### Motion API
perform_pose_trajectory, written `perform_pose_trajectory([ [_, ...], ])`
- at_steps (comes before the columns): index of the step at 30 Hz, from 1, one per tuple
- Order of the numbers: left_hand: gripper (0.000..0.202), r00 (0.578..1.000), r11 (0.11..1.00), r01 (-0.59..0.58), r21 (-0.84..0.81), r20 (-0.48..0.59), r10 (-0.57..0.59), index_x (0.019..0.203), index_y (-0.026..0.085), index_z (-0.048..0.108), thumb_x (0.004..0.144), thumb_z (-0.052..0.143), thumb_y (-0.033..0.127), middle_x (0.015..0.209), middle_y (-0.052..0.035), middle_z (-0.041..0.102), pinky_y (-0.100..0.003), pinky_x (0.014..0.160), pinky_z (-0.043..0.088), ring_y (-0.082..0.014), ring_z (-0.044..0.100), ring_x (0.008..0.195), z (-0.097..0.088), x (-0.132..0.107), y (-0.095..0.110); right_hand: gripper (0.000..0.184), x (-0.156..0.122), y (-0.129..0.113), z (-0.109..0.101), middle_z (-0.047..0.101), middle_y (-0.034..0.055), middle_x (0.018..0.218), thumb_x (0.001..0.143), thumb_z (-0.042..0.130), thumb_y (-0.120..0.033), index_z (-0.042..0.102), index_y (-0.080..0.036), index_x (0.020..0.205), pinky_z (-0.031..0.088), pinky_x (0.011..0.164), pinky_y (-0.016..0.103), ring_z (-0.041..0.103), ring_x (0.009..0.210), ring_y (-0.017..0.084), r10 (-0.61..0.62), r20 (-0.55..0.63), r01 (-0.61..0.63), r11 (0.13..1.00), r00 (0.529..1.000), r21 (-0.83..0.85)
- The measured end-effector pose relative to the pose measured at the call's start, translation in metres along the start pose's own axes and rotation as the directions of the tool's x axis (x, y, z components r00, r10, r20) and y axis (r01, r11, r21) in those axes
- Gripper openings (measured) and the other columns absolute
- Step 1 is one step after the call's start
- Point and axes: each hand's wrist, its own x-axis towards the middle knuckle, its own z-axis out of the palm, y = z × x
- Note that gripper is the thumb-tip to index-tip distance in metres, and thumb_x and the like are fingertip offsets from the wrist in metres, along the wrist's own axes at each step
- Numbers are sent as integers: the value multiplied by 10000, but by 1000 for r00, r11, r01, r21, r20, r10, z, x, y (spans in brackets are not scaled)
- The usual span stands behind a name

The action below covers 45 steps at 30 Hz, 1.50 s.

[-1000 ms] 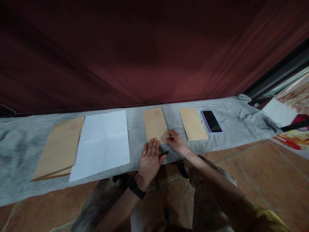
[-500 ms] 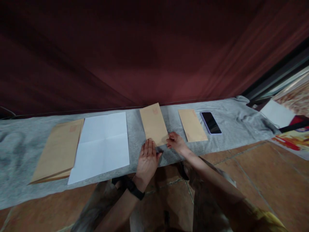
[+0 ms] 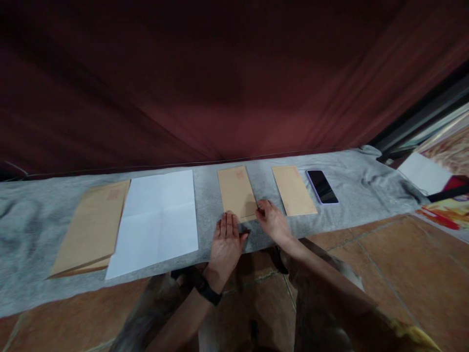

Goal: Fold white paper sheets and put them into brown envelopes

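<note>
A small brown paper envelope [image 3: 236, 190] lies in front of me on the grey cloth, with a faint red print near its far right corner. My left hand [image 3: 226, 244] rests on its near left corner, fingers stretched out flat and a dark band on the wrist. At the envelope's near right edge, my right hand [image 3: 274, 222] has its fingers curled together against the paper; the fingertips are partly hidden. Another small brown envelope [image 3: 294, 190] lies just right of that hand.
A creased white sheet [image 3: 159, 215] lies to the left, beside a large brown envelope [image 3: 90, 227]. A phone [image 3: 322, 187] in a purple case is at the right. The grey cloth [image 3: 366, 186] covers a narrow surface before a dark red curtain [image 3: 234, 98]. Tiled floor [image 3: 366, 254] lies below.
The envelope's far end has come down and nearer, so it now lies flatter on the cloth. My right hand has shifted slightly right; my left hand keeps its place on the corner.
</note>
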Motion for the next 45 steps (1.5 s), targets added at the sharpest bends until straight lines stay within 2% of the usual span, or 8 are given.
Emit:
perform_pose_trajectory([
  [3,572,1000,1000,-9,6,0,9,1409,-25,490,987,434,358,1498,-266,467,-480,1155,391,-346,432,1421,-1,-1,0,347,-6,-9,3,629,161,1276,980,460,-236,587,-151,1291,479,1050,451,577,1218,279,-209,-35,206,976,977,-69],
  [6,597,1000,1000,-12,-9,-10,12,1440,-36,445,973,445,335,1514,-279,435,-499,1170,372,-345,394,1446,0,-2,1,422,-11,-20,13,546,142,1444,1037,378,-294,533,-143,1399,409,1149,418,472,1370,229,-368,48,369,930,929,-1],
  [11,594,998,999,-46,-23,-44,45,1452,-47,414,959,436,282,1513,-283,431,-528,1175,362,-342,351,1469,6,-5,0,520,-8,-32,33,419,133,1567,1065,322,-362,434,-92,1495,256,1244,432,309,1487,216,-494,189,509,860,849,-38],
  [16,647,997,999,-54,-1,-58,54,1408,-84,453,964,468,386,1447,-316,498,-525,1163,382,-366,394,1441,13,-7,-3,503,10,-30,39,415,95,1575,1067,342,-408,478,-153,1478,240,1244,446,327,1481,218,-476,245,516,846,844,-134],
  [28,769,999,999,-29,-26,-41,28,1480,-41,372,941,520,487,1545,-274,394,-505,1200,337,-354,348,1469,10,-10,-3,507,41,-32,41,351,90,1612,1068,322,-406,451,-178,1502,215,1242,444,285,1499,232,-416,246,468,857,875,-215],
  [37,750,999,997,-32,-75,-45,29,1503,5,354,950,504,488,1563,-243,385,-497,1201,340,-323,318,1489,9,-19,-6,452,60,-25,29,490,114,1520,1053,362,-326,527,-150,1435,301,1210,437,402,1437,213,-389,177,415,898,904,-147],
  [42,714,998,997,-46,-62,-36,43,1481,14,399,954,493,487,1564,-239,382,-497,1194,349,-324,354,1471,3,-20,-8,430,36,-20,19,550,82,1472,1019,397,-236,558,-183,1413,325,1210,428,451,1404,199,-451,155,467,880,879,-90],
  [45,719,999,996,-47,-75,-20,46,1498,9,363,952,493,459,1565,-244,374,-511,1200,336,-324,344,1476,1,-19,-8,499,6,-19,16,488,104,1523,1031,398,-302,432,-170,1511,328,1214,447,391,1447,209,-503,198,524,848,842,-76],
])
